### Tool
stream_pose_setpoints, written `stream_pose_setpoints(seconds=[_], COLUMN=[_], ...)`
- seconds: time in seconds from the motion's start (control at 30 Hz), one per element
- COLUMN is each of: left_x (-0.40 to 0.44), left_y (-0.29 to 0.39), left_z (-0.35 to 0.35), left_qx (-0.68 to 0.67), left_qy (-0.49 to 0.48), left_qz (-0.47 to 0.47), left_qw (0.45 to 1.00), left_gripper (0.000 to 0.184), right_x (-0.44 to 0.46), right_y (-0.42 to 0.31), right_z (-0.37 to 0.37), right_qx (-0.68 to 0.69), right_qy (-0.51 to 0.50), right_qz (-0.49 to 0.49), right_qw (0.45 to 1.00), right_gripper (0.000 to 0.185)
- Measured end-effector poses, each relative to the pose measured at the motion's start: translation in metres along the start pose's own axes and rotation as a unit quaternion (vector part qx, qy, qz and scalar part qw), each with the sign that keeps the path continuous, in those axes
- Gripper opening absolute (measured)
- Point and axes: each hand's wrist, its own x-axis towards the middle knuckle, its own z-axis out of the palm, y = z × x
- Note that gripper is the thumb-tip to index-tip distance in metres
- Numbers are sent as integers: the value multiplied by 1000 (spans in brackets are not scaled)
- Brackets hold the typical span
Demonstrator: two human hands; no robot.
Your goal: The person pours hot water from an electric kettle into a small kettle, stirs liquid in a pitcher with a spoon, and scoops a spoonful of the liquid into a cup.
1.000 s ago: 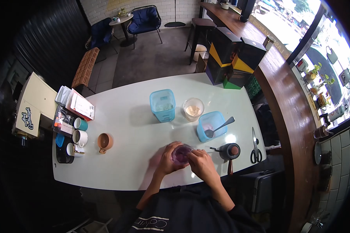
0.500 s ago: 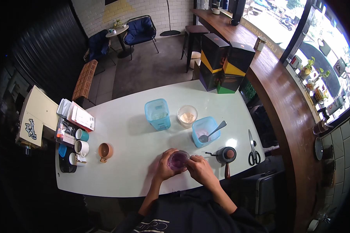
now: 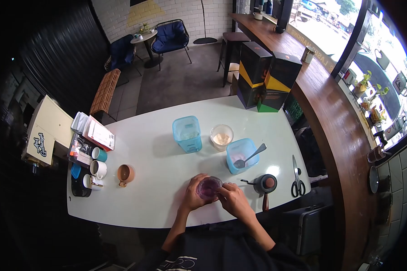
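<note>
A clear glass [image 3: 208, 189] holding purple liquid is near the front edge of the white table [image 3: 140, 203]. My left hand [image 3: 192, 194] is wrapped round its left side. At the glass's right rim, my right hand [image 3: 234, 199] is closed in a pinch; whatever its fingers grip is hidden. Beyond the glass sits a blue plastic container [image 3: 234, 163] with pink contents and a metal spoon [image 3: 252, 157] leaning in it. A clear tub [image 3: 221, 137] of pale contents and another blue container [image 3: 187, 134] stand farther back.
To the right are a dark lidded pot [image 3: 265, 184] with a wooden handle and black-handled scissors [image 3: 297, 180]. A brown cup [image 3: 125, 175] and a white mug [image 3: 98, 169] stand left. Tall black boxes [image 3: 267, 77] occupy the back right corner.
The view has shifted slightly, so the whole scene appears a little farther right. Both hands stay at the glass, with my right fingers still at its rim.
</note>
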Motion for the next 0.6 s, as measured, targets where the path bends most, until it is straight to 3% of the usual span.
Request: stream_pose_setpoints(seconds=[0.6], left_x=[2], left_y=[4], left_z=[0], left_qx=[6], left_qy=[2], left_qz=[9], left_qw=[1000], left_gripper=[87], right_x=[-2], right_y=[0], right_z=[-4], right_qx=[19], right_qy=[23], right_qz=[12], right_qw=[999], right_gripper=[22])
